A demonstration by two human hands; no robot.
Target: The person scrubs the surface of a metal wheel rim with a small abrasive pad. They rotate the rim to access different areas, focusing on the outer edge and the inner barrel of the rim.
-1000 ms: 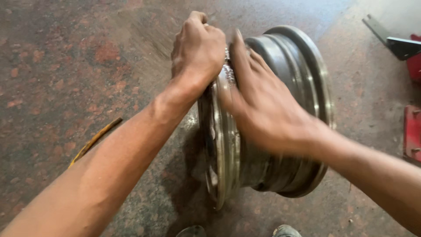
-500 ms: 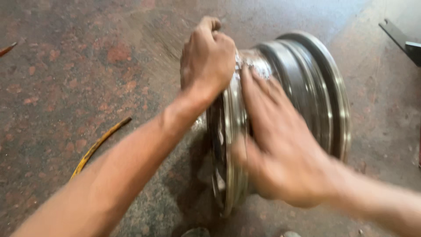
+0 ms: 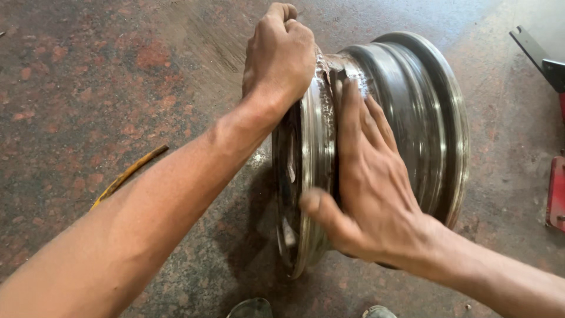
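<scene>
While left hand (image 3: pixel 279 56) clenches its rim and right hand (image 3: pixel 371 188) lies flat, steel wheel (image 3: pixel 406 123) on floor (image 3: pixel 88 88) looks heavy, rigid; grip rims.

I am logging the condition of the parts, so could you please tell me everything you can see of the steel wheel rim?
The wheel rim is bare grey metal, scuffed and dull, with a stepped barrel between two flanges. It stands upright on its edge on the mottled floor. The near flange looks rough and crusted at the top. The left hand grips that flange's top edge in a fist; the right hand lies flat on the barrel, thumb on the flange.
</scene>
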